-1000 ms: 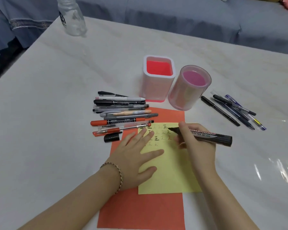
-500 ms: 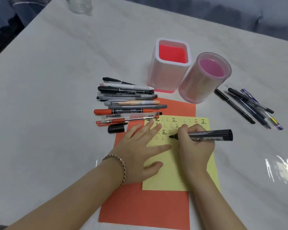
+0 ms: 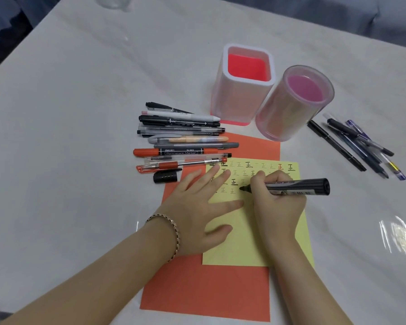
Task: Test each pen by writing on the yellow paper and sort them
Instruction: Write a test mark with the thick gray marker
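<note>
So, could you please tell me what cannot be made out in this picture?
All in the head view:
- Some test marks on the yellow paper: covered by the left hand and the right hand.
- Print on the black marker: partly under the right hand, the rest too small to read.
- Clear object at the top: cut off by the frame edge.
- Count of the pens on the right: they overlap.

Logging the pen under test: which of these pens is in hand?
The thick black marker, gripped by the right hand, tip at the yellow paper sheet. All other pens lie loose on the white table.
</note>
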`<state>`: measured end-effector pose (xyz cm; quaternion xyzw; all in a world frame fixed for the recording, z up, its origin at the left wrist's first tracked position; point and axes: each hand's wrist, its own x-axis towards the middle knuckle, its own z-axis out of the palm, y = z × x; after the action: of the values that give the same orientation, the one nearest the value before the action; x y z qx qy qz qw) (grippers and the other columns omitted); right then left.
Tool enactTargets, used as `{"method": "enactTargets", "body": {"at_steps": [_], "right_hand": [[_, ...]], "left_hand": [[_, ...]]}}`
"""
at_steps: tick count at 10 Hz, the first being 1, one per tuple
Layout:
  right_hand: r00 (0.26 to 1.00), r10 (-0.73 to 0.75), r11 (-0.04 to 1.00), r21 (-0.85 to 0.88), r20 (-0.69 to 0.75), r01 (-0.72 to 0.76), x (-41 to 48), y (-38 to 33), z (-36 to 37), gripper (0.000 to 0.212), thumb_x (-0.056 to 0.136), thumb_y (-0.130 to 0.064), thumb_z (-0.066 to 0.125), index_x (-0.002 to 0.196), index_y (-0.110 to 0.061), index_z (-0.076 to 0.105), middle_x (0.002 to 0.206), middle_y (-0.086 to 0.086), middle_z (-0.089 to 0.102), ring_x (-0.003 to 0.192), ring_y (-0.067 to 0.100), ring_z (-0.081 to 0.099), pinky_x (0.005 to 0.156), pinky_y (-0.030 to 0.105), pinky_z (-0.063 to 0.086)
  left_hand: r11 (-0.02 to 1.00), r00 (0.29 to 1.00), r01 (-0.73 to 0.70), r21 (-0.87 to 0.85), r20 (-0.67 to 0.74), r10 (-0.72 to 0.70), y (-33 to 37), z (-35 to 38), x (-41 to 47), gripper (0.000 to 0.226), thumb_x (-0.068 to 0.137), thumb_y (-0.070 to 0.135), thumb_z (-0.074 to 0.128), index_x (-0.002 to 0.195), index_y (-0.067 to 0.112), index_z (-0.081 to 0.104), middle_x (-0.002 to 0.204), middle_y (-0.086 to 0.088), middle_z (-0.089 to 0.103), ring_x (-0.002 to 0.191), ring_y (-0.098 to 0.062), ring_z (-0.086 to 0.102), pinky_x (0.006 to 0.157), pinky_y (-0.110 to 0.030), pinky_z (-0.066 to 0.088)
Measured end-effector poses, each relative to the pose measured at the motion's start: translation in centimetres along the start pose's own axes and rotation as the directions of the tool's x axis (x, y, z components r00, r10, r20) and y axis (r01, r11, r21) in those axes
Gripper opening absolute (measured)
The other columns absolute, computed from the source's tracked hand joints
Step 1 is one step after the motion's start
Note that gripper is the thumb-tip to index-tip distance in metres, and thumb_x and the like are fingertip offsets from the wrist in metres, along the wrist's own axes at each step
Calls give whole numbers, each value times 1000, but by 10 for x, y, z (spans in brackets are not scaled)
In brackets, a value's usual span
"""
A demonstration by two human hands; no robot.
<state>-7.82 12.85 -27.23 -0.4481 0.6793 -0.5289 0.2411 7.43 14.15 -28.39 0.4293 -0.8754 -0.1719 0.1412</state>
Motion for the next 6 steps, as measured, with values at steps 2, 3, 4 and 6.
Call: {"method": "enactTargets", "body": {"at_steps": [2,3,4,6], "right_hand": [[1000,-11,1000,-21,-5,10,0,2,1,35,77,-4,61,49,-9,40,40,-9,40,43,3,40,51,9,33],[999,-2,1000,-2,-43,1,0,3,0,30,71,-16,55,48,-16,36,41,-10,40,44,4,39,51,10,33],[999,21,1000,8,-50,-21,1,2,0,26,69,-19,54,49,-10,39,41,-10,40,45,5,39,51,10,33],[1000,17,1000,-3,-14,-17,1,2,0,26,69,-18,54,49,-13,38,42,-10,40,45,3,40,51,9,33]], "left_hand": [[1000,1000,3,5,10,-3,0,-1,1,43,79,47,45,119,38,57,144,-12,38,136,-29,28,108,-41,15],[1000,1000,2,6,8,-2,0,-1,1,43,80,47,45,120,38,57,144,-12,38,136,-28,29,108,-41,16],[1000,1000,1,3,9,-1,0,-1,1,43,80,46,46,120,38,56,144,-12,38,136,-28,28,108,-41,15],[1000,1000,6,6,15,-6,0,-1,1,43,80,47,45,120,39,56,144,-11,37,137,-28,27,108,-41,14]]}}
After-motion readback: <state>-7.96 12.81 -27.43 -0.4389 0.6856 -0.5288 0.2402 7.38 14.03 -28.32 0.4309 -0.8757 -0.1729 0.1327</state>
